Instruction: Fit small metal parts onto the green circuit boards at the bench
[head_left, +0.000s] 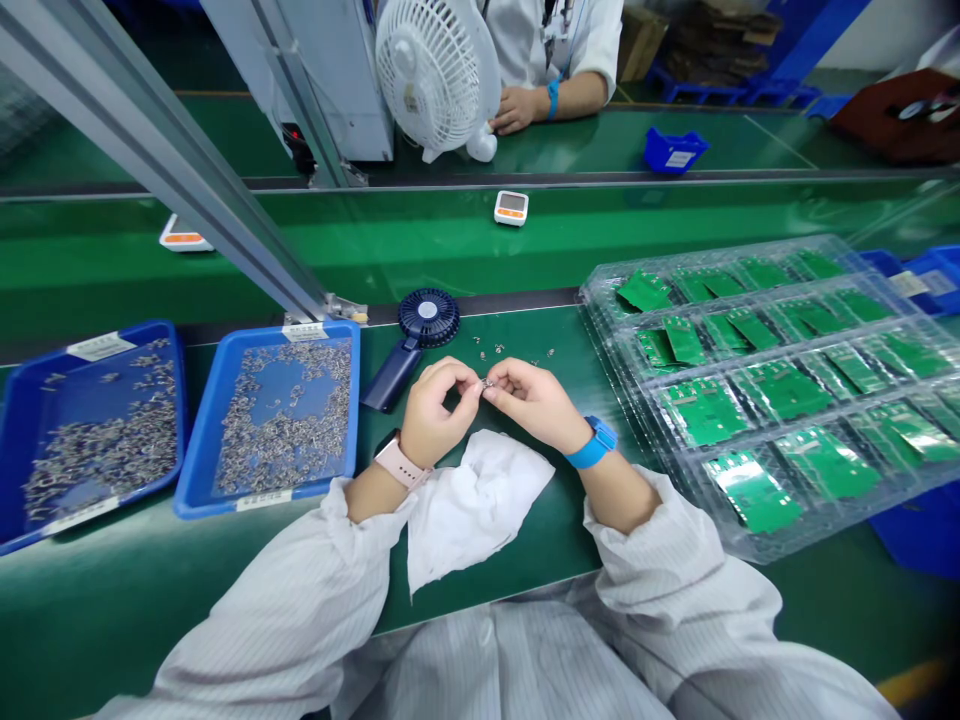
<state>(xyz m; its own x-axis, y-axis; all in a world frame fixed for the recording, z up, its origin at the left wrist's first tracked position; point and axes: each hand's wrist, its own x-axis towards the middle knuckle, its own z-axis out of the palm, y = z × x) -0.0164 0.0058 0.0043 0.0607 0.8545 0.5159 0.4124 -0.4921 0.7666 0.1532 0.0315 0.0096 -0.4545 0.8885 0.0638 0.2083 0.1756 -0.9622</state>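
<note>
My left hand and my right hand meet over the green bench, thumb and forefinger of each pinched on a tiny metal part. The fingertips partly cover it, so its exact shape is unclear. Several similar small metal parts lie loose on the bench just beyond my fingers. A crumpled white cloth lies below my hands, close to both wrists. To the left, a blue tray holds a great many small metal parts, and a second blue tray beside it holds more.
A dark handheld fan lies beyond my left hand. Stacked clear plastic trays with green circuit boards stand at the right. A metal post slants across the left. Opposite, a co-worker's hand rests by a white fan.
</note>
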